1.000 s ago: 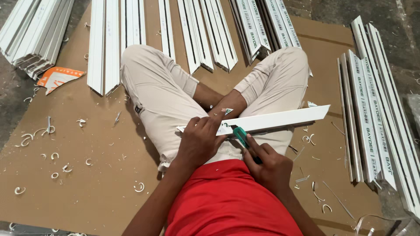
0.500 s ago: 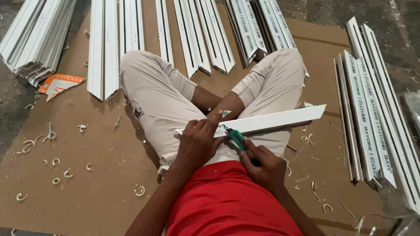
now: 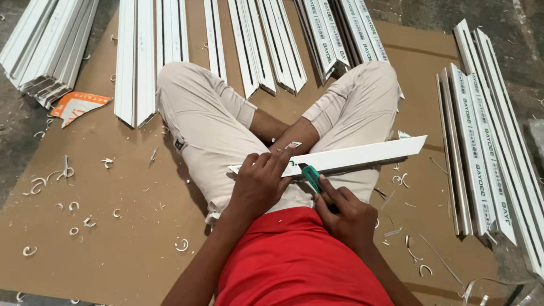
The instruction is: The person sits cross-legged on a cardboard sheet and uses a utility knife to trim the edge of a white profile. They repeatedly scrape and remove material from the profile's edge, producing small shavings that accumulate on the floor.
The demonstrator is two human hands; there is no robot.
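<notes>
I sit cross-legged on a sheet of brown cardboard (image 3: 113,260). A long white plastic strip (image 3: 362,154) lies across my lap, running up to the right. My left hand (image 3: 258,184) presses down on the strip's left end and grips it. My right hand (image 3: 345,212) holds a green-handled knife (image 3: 311,177), whose tip meets the strip's lower edge just right of my left hand.
Several white strips lie fanned out ahead (image 3: 249,45), a stack sits at the far left (image 3: 42,51) and another on the right (image 3: 487,147). An orange and white packet (image 3: 76,106) lies at the left. White curled shavings (image 3: 48,181) litter the cardboard.
The strip and both hands stay nearly in place on my lap. My right hand with the knife has shifted slightly along the strip's lower edge.
</notes>
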